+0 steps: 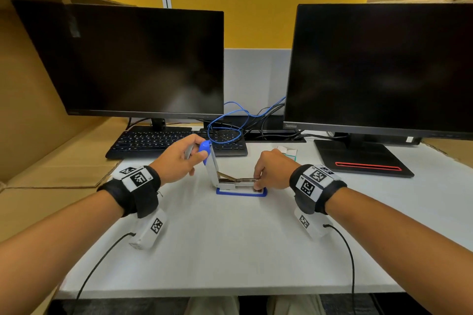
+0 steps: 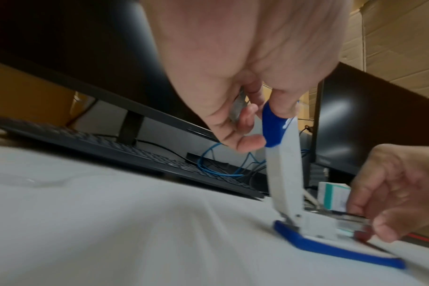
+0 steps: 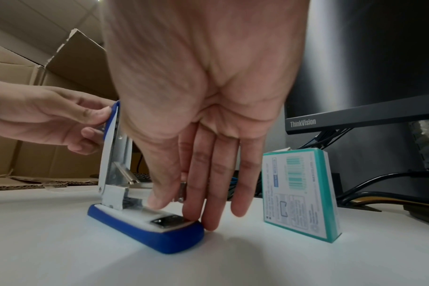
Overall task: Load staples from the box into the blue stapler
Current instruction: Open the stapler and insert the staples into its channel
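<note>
One stapler (image 1: 240,184), lid upright (base left-right)

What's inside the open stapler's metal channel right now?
The blue stapler is held open by the left hand. Its metal channel shows bare rail near the hinge. The right hand covers the front end, so any staples there cannot be seen.
</note>
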